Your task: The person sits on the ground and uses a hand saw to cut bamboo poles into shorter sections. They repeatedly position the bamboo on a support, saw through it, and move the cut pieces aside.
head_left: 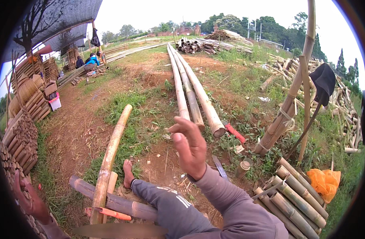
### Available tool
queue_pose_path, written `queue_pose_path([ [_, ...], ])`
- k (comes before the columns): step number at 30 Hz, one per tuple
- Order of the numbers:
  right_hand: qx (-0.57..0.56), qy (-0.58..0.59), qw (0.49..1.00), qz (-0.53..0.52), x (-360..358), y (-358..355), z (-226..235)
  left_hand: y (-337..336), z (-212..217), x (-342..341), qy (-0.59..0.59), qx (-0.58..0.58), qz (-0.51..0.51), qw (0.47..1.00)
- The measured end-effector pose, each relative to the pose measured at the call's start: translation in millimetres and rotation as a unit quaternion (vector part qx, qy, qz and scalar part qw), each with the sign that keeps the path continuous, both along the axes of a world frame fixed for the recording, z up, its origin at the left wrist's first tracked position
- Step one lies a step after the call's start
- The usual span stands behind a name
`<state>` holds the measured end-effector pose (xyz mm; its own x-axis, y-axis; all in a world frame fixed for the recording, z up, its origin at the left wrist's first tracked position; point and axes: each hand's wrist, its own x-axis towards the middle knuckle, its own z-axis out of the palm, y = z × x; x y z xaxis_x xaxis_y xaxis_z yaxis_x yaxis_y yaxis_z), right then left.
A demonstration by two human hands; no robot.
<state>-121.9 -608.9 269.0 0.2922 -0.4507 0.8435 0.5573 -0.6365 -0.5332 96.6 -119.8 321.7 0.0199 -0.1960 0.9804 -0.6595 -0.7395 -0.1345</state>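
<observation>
My right hand is raised in the middle, fingers loosely bent and thumb apart, with nothing visible in it. Behind it, the ends of three long bamboo poles lie on the ground. Low at the left edge, my left hand has its fingers apart beside a stack of cut bamboo pieces; I see nothing in it. A bamboo pole rests across a thicker dark bamboo length near my bare foot. An orange strip-like tool or handle lies over that pole. A blurred brown shape crosses the bottom.
A flat metal blade and a red-handled object lie on the ground. Cut bamboo is bundled at lower right, beside an orange bag. An upright post carries a dark hat. Another person sits far left.
</observation>
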Motion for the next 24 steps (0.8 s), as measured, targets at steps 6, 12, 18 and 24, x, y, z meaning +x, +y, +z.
queue_pose_path([
  [6, -0.087, 0.695, 0.71, 0.078, 87.8, 46.4, -272.8, 100.4, -140.7, 116.8, 0.431, -0.146, 0.065, 0.888],
  [12, -0.289, 0.773, 0.564, 0.04, 97.1, 69.7, -272.7, 128.6, -262.8, 95.2, 0.736, -0.027, 0.217, 0.641],
  [18, -0.219, 0.823, 0.518, 0.079, 140.6, 38.9, -319.8, 142.8, -322.6, 126.4, 0.759, -0.103, 0.161, 0.622],
  [24, -0.24, 0.831, 0.501, 0.034, 148.7, 59.8, -310.6, 123.9, -301.8, 133.8, 0.683, -0.173, 0.201, 0.681],
])
